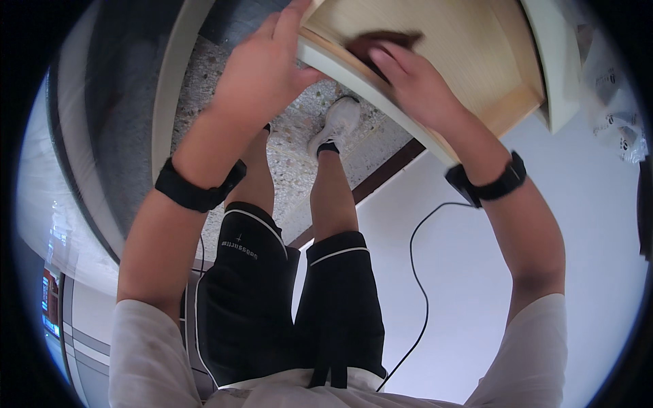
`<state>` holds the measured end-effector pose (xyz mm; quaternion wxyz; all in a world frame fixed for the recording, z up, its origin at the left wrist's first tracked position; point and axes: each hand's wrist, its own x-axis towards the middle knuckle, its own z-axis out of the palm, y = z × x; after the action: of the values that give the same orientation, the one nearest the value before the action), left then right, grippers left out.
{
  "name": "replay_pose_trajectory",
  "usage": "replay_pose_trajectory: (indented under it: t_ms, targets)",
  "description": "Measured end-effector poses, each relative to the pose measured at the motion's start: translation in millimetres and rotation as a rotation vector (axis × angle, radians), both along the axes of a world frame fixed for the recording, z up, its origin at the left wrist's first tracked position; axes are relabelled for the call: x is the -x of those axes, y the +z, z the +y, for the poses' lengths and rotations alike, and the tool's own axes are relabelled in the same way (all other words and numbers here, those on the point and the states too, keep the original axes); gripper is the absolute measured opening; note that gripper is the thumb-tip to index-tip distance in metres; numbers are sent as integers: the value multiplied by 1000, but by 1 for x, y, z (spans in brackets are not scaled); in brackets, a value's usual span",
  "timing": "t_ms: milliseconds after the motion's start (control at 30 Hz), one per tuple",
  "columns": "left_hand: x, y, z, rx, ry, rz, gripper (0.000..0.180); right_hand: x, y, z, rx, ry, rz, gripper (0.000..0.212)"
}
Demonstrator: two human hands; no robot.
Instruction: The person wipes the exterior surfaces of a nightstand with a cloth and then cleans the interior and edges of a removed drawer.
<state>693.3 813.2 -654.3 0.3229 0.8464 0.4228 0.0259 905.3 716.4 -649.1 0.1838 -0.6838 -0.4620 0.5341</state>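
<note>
A drawer (469, 54) with a pale wood inside and a whitish front stands pulled out at the top of the view. My left hand (265, 68) grips the front panel near its left end, thumb on the outer face and fingers up at the rim. Inside the drawer, just behind the front panel, my right hand (418, 85) is closed on a dark brown cloth (391, 42), pressed close to the drawer's bottom. The cloth is blurred, and the fingers beneath it are partly hidden.
Under the drawer lies a speckled stone floor (286, 163), with my shoe (338, 122) on it. A thin black cable (423, 285) hangs from my right wristband. Clear plastic packaging (615, 102) is at the far right. A dark glossy panel (129, 102) stands at left.
</note>
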Motion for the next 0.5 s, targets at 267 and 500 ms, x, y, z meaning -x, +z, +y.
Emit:
replay_pose_trajectory:
  t_ms: [267,500]
  targets:
    - [6,-2,9,4,-110,52,87,24,-12,35,-56,87,-44,36]
    - [2,37,34,273,-196,198,76,-26,8,-11,284,21,-77,35]
